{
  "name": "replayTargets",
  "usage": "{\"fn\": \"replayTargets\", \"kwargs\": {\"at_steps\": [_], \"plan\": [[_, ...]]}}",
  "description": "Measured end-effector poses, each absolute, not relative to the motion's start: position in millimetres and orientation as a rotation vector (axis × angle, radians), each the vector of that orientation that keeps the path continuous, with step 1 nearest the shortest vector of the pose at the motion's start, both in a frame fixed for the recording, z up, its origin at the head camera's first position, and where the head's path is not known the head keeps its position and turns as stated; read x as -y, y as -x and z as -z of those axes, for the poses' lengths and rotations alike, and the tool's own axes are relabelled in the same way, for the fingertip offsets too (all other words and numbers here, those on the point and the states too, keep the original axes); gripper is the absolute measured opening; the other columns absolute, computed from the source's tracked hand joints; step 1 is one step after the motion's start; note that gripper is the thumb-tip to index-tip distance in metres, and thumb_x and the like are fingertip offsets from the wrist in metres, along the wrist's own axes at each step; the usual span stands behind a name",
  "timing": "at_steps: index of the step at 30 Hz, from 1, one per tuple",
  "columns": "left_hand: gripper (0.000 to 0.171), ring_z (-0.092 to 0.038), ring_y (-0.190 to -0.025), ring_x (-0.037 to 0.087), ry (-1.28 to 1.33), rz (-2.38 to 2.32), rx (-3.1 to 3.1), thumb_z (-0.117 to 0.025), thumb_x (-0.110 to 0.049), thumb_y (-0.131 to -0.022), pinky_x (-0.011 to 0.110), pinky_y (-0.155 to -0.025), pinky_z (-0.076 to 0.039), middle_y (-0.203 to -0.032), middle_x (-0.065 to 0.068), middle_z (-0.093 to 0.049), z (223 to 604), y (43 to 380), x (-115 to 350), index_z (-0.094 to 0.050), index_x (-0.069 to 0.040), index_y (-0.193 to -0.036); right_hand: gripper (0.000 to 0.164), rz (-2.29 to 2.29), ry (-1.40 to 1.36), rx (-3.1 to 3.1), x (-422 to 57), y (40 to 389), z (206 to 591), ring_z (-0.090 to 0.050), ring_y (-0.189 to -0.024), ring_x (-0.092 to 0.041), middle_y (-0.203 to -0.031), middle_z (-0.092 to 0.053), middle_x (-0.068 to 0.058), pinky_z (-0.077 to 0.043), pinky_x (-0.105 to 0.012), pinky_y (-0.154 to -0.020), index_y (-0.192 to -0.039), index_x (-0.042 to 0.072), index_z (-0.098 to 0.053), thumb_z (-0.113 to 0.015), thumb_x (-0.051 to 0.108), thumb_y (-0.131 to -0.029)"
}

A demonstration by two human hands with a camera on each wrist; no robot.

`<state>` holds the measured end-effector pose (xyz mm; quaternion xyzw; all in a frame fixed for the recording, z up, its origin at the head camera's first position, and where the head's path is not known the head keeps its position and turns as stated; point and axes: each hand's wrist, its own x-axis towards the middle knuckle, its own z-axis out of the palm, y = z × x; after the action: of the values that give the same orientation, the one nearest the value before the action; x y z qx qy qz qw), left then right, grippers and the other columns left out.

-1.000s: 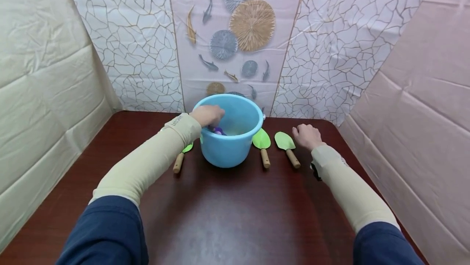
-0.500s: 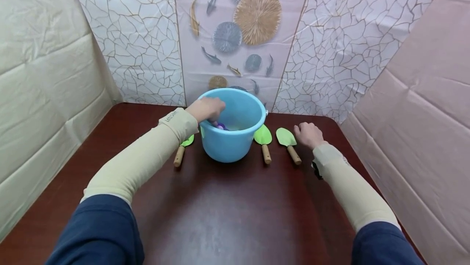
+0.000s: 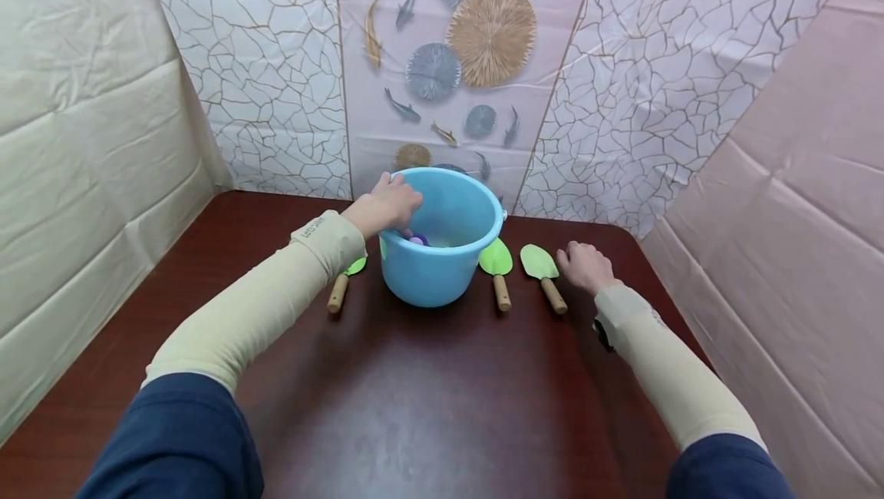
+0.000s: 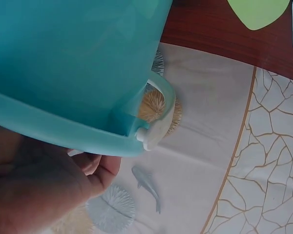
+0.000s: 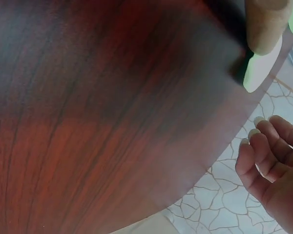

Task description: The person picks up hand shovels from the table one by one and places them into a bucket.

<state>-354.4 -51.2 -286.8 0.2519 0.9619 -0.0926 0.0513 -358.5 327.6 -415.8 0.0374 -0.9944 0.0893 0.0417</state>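
Note:
A light blue bucket (image 3: 440, 276) stands upright at the back middle of the dark red table. My left hand (image 3: 384, 207) is at its left rim, fingers bent and partly down inside. A small purple and pink thing (image 3: 417, 239) shows by my thumb inside the rim; its kind is unclear. In the left wrist view the rim hides my fingertips, so no grip shows. My right hand (image 3: 587, 265) holds nothing, its fingers loosely bent beside the rightmost green trowel (image 3: 539, 261) with its wooden handle. A second green trowel (image 3: 496, 257) lies just right of the bucket.
A third trowel (image 3: 338, 293) lies left of the bucket, its green blade partly hidden by my left arm. A white bail handle (image 4: 163, 129) hangs at the bucket's side. Patterned cloth (image 3: 262, 77) walls off the back, with cream cloth (image 3: 90, 138) on the left.
My left hand has risen slightly with some fingers lifted, staying over the left rim. Less of the purple thing shows now. My right hand stays beside the trowel.

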Motion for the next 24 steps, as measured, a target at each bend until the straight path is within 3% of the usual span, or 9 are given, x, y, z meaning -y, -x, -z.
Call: {"fn": "replayTargets", "kwargs": {"at_steps": [6,13,19,24], "plan": [[0.027,-0.044,-0.110,0.031,-0.819,0.140,-3.013,-0.072,-0.030,-0.085,0.048,-0.097,-0.031,-0.105,0.011,-0.063,283.3,353.7,58.7,-0.065,-0.008,-0.099,0.042,-0.213,-0.115,3.117,-322.7,354.6,419.5,-0.053,-0.060,-0.027,-0.071,-0.053,-0.013,-0.037,-0.036,-0.052,-0.080,0.004,-0.052,-0.040,0.038,-0.101],[0.037,-0.043,-0.120,0.035,-0.730,-0.150,-3.305,-0.048,-0.036,-0.100,0.052,-0.099,-0.031,-0.125,0.016,-0.056,281.9,364.1,83.0,-0.053,-0.006,-0.122,0.051,-0.137,-0.094,3.157,-317.4,357.0,423.7,-0.061,-0.073,-0.035,-0.083,-0.062,-0.019,-0.045,-0.045,-0.058,-0.088,0.002,-0.057,-0.039,0.049,-0.098],[0.046,-0.038,-0.129,0.039,-0.458,-0.430,-3.409,-0.033,-0.040,-0.103,0.055,-0.104,-0.029,-0.134,0.022,-0.050,289.9,377.5,110.9,-0.049,-0.002,-0.125,0.053,-0.131,-0.120,3.185,-315.7,355.1,427.6,-0.063,-0.080,-0.037,-0.089,-0.065,-0.021,-0.047,-0.049,-0.063,-0.091,0.003,-0.059,-0.040,0.052,-0.096],[0.050,-0.035,-0.131,0.045,-0.237,-0.531,-3.386,-0.026,-0.038,-0.104,0.059,-0.104,-0.029,-0.134,0.028,-0.046,305.9,383.0,134.8,-0.046,0.002,-0.126,0.052,-0.120,-0.142,3.214,-314.7,352.1,430.2,-0.062,-0.075,-0.033,-0.082,-0.063,-0.017,-0.047,-0.046,-0.061,-0.087,0.004,-0.059,-0.043,0.053,-0.095]]}}
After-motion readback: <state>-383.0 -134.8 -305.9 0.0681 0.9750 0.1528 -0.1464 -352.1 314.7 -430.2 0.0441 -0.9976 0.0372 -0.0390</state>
